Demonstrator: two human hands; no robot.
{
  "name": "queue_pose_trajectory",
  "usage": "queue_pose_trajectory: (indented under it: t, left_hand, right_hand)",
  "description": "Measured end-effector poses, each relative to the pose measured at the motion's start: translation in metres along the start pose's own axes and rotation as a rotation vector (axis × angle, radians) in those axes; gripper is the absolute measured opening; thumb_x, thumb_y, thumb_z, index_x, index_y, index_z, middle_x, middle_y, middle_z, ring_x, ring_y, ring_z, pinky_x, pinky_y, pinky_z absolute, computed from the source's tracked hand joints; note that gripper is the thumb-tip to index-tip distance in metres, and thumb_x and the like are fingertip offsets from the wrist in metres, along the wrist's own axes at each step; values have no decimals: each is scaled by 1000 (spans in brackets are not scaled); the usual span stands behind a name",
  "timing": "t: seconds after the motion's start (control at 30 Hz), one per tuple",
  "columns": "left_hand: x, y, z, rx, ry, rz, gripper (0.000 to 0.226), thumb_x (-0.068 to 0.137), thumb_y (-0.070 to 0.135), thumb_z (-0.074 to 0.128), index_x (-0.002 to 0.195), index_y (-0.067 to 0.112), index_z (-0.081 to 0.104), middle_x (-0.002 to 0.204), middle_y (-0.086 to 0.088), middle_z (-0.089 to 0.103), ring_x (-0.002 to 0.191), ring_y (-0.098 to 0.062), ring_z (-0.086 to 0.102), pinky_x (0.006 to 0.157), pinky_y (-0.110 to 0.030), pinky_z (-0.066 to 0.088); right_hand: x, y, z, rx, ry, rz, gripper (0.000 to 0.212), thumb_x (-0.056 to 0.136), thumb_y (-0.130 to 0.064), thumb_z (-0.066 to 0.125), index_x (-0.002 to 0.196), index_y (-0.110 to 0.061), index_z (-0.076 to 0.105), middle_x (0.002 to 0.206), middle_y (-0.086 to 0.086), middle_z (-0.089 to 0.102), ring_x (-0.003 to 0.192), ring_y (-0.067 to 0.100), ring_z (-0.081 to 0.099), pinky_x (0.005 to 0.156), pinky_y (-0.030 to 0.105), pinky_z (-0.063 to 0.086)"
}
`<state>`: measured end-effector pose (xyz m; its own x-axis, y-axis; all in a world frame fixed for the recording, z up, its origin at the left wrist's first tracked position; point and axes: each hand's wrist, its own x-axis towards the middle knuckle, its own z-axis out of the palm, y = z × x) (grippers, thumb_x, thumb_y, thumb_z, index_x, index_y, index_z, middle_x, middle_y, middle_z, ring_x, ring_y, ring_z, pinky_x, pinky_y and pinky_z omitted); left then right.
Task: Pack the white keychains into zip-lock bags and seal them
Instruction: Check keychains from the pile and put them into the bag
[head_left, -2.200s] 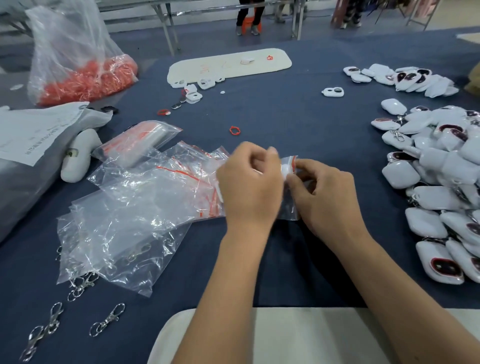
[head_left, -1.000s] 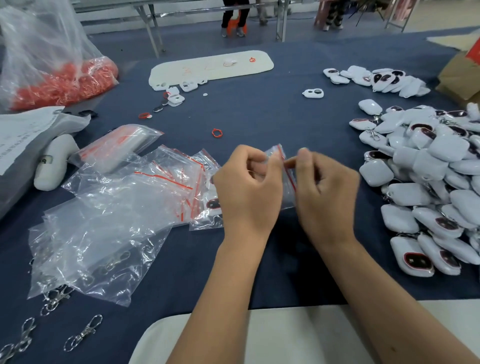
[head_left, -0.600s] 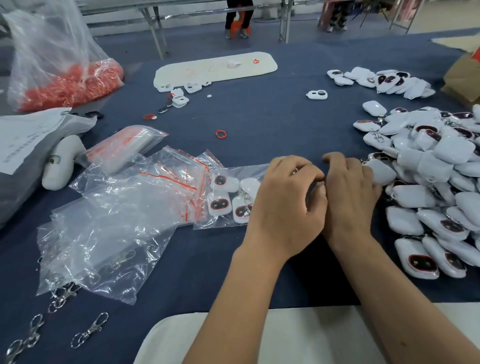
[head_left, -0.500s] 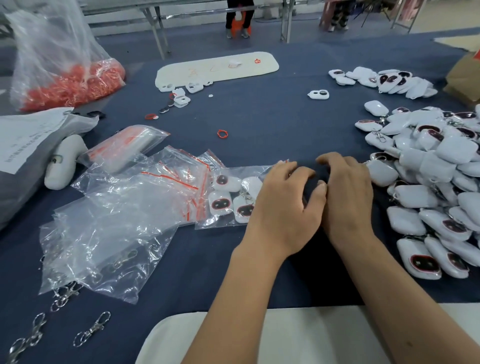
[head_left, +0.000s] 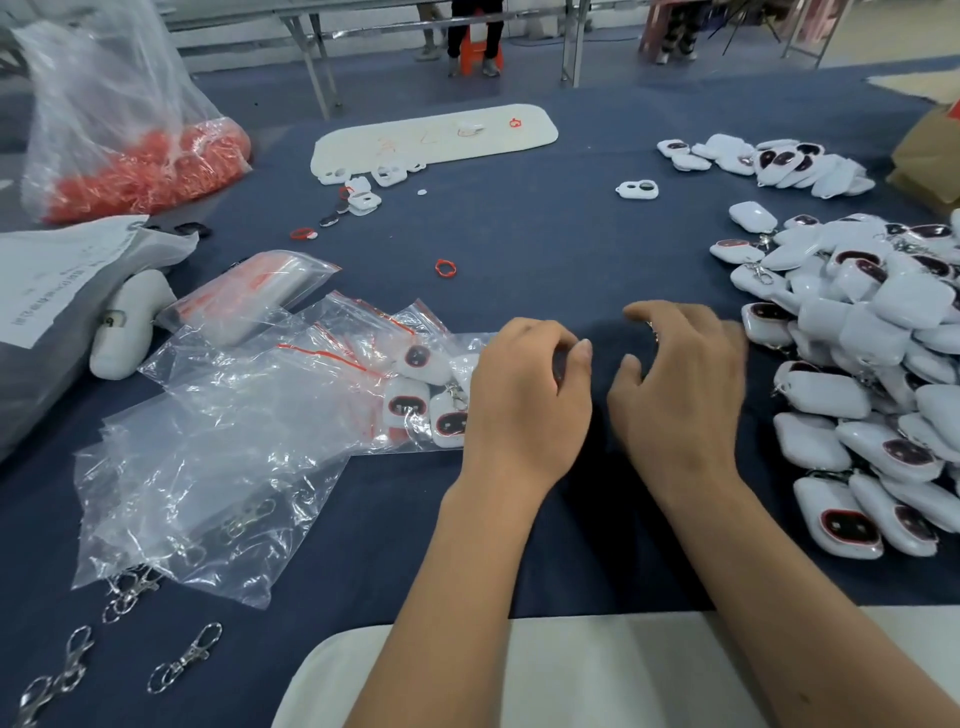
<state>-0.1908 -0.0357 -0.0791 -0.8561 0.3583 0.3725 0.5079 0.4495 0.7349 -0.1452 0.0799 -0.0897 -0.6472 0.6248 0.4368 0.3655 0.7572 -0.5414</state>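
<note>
Blue-cloth worktop (head_left: 519, 249), workshop floor and table legs behind it.

Item 1, filled bag (head_left: 436, 395): clear zip-lock holding several white keychains with dark red-rimmed faces. About two seconds ago it was raised between both hands, which pinched along its red strip; it now lies flat on the cloth. Judged sealed and set aside, though the closure itself cannot be checked.

Item 2, left hand (head_left: 524, 400): right of the filled bag, over its right edge, fingers loosely curled, grasping nothing.

Item 3, right hand (head_left: 680, 395): further right of the filled bag, lifted off it, fingers spread and relaxed, empty, blurred by motion, drawing toward the loose stock. Judged: one unit done, next keychains to be fetched.

Item 4, keychain heap (head_left: 857, 364): large pile of unpacked white keychains, well right of the filled bag. Much remains.

Item 5, empty bags (head_left: 234, 441): crumpled clear stack, touching the filled bag's left side and overlapping it.

Item 6, metal clasps (head_left: 182, 660): loose, near left of the filled bag toward the viewer.

Item 7, second keychain group (head_left: 769, 166): far right beyond the filled bag.

Item 8, sack of orange rings (head_left: 140, 171): far left beyond the filled bag.

Item 9, white tray (head_left: 436, 140): beyond the filled bag.

Obstructions: none between right hand and heap; slippery overlapped bags may lift together.
</note>
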Motion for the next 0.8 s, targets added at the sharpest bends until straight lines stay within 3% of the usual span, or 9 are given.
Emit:
queue_pose_trajectory:
  t: [0.1, 0.17, 0.27, 0.37, 0.43, 0.53, 0.6, 0.67, 0.8]
  left_hand:
    - [2, 0, -2, -55, 87, -6, 20, 99, 15, 62, 81, 10, 70, 89, 0, 68, 89, -15, 60, 80, -31, 47]
    - [3, 0, -3, -89, 132, -20, 22, 98, 15, 61, 77, 11, 68, 82, 3, 67, 84, -13, 59, 77, -31, 47]
    - [4, 1, -4, -122, 149, -56, 21, 97, 15, 62, 77, 14, 68, 80, 6, 66, 80, -10, 59, 73, -23, 45]
    - [4, 0, -5, -117, 142, -72, 22, 97, 16, 63, 76, 16, 67, 78, 7, 66, 77, -10, 60, 71, -21, 45]
    - [4, -1, -5, -118, 140, -71, 23, 97, 16, 62, 76, 14, 67, 76, 6, 66, 76, -11, 61, 72, -28, 48]
    - [5, 0, -5, -154, 123, -87, 22, 97, 15, 61, 76, 12, 68, 74, 5, 68, 75, -15, 65, 74, -39, 53]
    - [5, 0, -4, -206, 114, -115, 19, 97, 14, 61, 79, 13, 70, 74, 4, 70, 75, -18, 68, 75, -44, 56]
    - [5, 2, -5, -272, 98, -158, 14, 97, 15, 62, 88, 15, 73, 79, 6, 71, 78, -19, 70, 75, -46, 60]
    - [6, 3, -8, -323, 53, -211, 16, 100, 21, 63, 110, 23, 74, 95, 9, 72, 85, -15, 68, 79, -47, 61]
  right_hand:
    - [1, 3, -1, -137, -11, 61, 46, 89, -9, 67, 134, -22, 65, 143, 7, 57, 138, 35, 38, 104, 50, 35]
    - [2, 4, 0, -156, -105, 58, 45, 92, -7, 64, 135, -21, 65, 143, 8, 56, 136, 35, 38, 103, 47, 36]
    - [2, 4, 0, -90, -58, -3, 45, 90, -1, 62, 131, -16, 69, 133, 14, 54, 119, 38, 46, 96, 29, 28]
    - [3, 7, 1, -151, -94, 46, 41, 94, -11, 62, 134, -18, 67, 142, 19, 47, 125, 43, 44, 99, 31, 22]
    - [5, 10, 3, -232, -155, 17, 32, 100, -20, 59, 130, -17, 69, 133, 17, 55, 121, 39, 47, 99, 35, 24]
    - [7, 10, 3, 88, -77, -18, 22, 106, -30, 57, 104, -18, 76, 100, 6, 70, 97, 29, 59, 82, 30, 34]
    - [9, 9, 3, 427, -88, 79, 44, 110, -36, 48, 78, -12, 68, 74, -3, 75, 72, 16, 66, 68, 31, 46]
    - [11, 6, 3, 656, -196, 186, 53, 111, -39, 45, 80, -2, 67, 71, 4, 76, 54, 15, 61, 53, 34, 49]
    - [11, 4, 1, 949, -386, 259, 27, 108, -29, 56, 95, -13, 72, 66, 1, 69, 49, 13, 58, 44, 23, 47]
